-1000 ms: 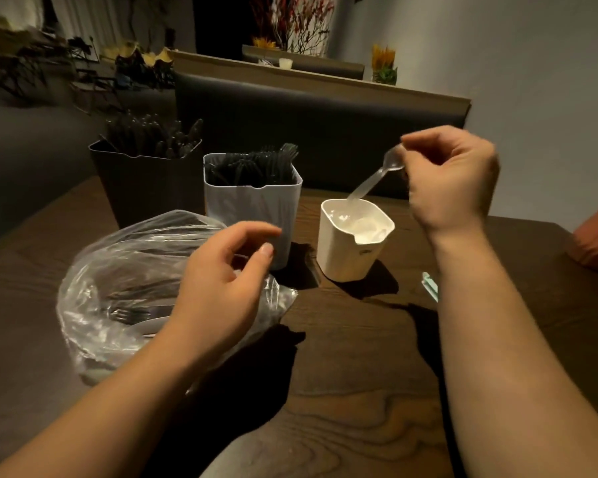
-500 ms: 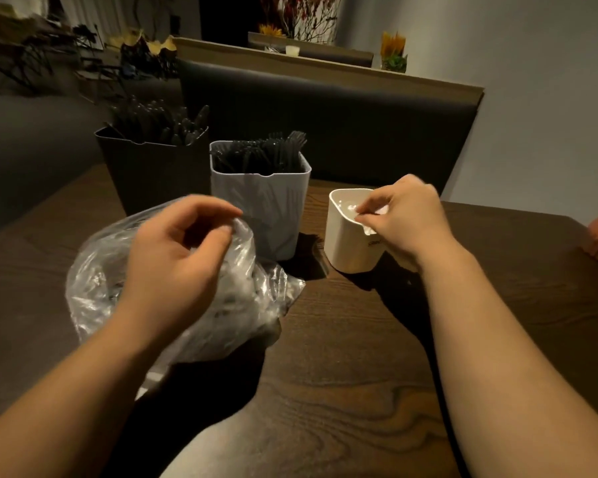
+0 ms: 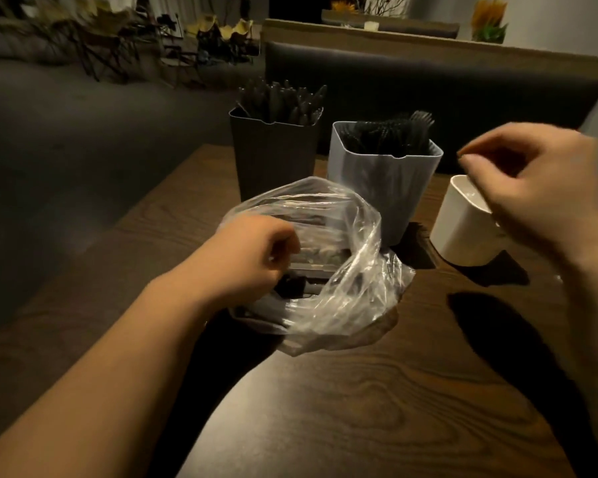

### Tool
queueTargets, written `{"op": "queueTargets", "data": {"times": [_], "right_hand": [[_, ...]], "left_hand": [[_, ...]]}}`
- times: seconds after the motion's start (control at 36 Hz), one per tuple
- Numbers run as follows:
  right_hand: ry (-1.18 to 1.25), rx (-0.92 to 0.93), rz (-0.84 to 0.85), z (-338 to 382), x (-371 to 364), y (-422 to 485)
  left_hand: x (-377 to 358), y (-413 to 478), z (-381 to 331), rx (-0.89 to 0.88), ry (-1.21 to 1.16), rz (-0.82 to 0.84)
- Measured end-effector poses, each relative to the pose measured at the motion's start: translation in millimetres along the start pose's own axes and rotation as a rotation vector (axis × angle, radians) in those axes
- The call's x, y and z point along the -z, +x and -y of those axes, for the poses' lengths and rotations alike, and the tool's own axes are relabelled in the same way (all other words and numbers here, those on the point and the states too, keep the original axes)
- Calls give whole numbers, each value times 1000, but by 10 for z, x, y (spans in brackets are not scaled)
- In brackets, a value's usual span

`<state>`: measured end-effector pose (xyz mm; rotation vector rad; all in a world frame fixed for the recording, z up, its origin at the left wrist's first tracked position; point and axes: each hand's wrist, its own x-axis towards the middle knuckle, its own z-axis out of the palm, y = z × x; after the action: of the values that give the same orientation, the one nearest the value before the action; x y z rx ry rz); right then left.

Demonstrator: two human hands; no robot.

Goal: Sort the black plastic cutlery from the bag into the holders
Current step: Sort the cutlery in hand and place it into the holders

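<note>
My left hand (image 3: 252,257) curls inside the bag (image 3: 359,298), grasp unclear; right hand (image 3: 539,194), right of bag, slack, empty. Probably light, slick cutlery (image 3: 321,258): pinch handles.

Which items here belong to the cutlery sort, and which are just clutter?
Job: clear bag, black holder, grey holder, white holder, left hand in the bag, right hand.
Lying about: booth seat, potted plant.

Pretty dim in here: dark wood-grain table (image 3: 377,408), black padded booth back (image 3: 428,84) with plants (image 3: 489,20) on top, folding chairs (image 3: 94,46) far left.
</note>
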<state>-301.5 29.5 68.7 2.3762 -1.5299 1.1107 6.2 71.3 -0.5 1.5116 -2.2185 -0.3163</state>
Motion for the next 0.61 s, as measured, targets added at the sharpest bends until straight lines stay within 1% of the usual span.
{"op": "queueTargets", "data": {"times": [0.03,0.08,0.11,0.17,0.19,0.28,0.31,0.33,0.39,0.44,0.61], "right_hand": [[130,52,49,254,-43,-25],[344,112,224,661,-218,-67],[393,126,319,787,-340,-84],[370,118,503,941,-582,-109],[283,109,589,962,-684,-115],[-261,137,798,895,-884,-151],[-354,122,846,873,-900,-164],[-374,90,892,851,-906,-172],[-361,31,953,819,-906,-178],[-373,2,977,807,-903,-165],[-324,-3,1011,798,-905,-143]], "left_hand": [[-39,12,15,-18,33,18],[-94,30,26,-35,79,41],[-111,29,27,-36,94,47],[-120,9,26,-37,124,78],[-118,-8,31,-40,140,105],[-90,-66,50,2,179,188],[-87,-78,58,13,177,192],[-86,-86,58,20,172,190],[-100,-89,47,41,153,194],[-118,-84,25,56,143,212],[-108,-78,43,47,127,257]]}}
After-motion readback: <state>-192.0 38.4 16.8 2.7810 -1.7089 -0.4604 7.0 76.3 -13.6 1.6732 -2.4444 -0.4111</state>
